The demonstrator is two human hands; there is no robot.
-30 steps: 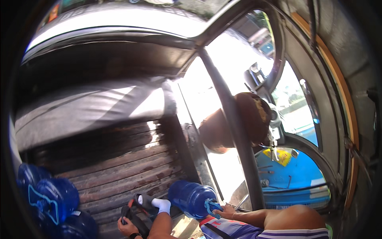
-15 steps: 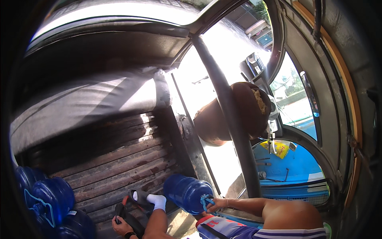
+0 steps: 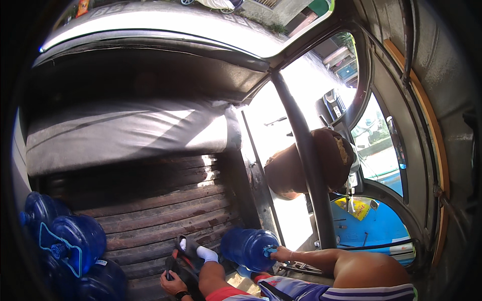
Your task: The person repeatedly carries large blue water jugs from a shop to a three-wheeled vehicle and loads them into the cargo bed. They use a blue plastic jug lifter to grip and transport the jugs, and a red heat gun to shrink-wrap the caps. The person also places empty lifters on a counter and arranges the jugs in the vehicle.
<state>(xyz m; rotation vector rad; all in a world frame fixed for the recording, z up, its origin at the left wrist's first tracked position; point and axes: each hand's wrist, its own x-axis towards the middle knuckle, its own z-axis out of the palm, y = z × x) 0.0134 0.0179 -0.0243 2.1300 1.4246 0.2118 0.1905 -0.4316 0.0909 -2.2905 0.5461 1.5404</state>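
Note:
A clear blue water jug (image 3: 247, 248) lies on its side at the edge of the slatted floor. My right hand (image 3: 282, 254) reaches across to its neck end, fingers closed round the light-blue handle (image 3: 269, 250). At the lower middle is my left hand (image 3: 172, 282), with a dark band on the wrist. Its fingers curl over a small dark thing whose kind I cannot make out. Just beside it is my foot in a white sock (image 3: 207, 254) and a black sandal (image 3: 183, 252) with red on it.
Several blue water jugs (image 3: 83, 241) are stacked at the left. Across from me runs a grey padded bench (image 3: 130, 133). A dark upright bar (image 3: 306, 150) stands in front of a brown seat (image 3: 286, 170); a yellow packet (image 3: 354, 208) lies on a blue surface (image 3: 376, 226).
The whole view has shifted, so the bench, seat and jugs appear lower and farther right. My right hand keeps its hold on the jug's handle; my left hand stays curled near the sandal.

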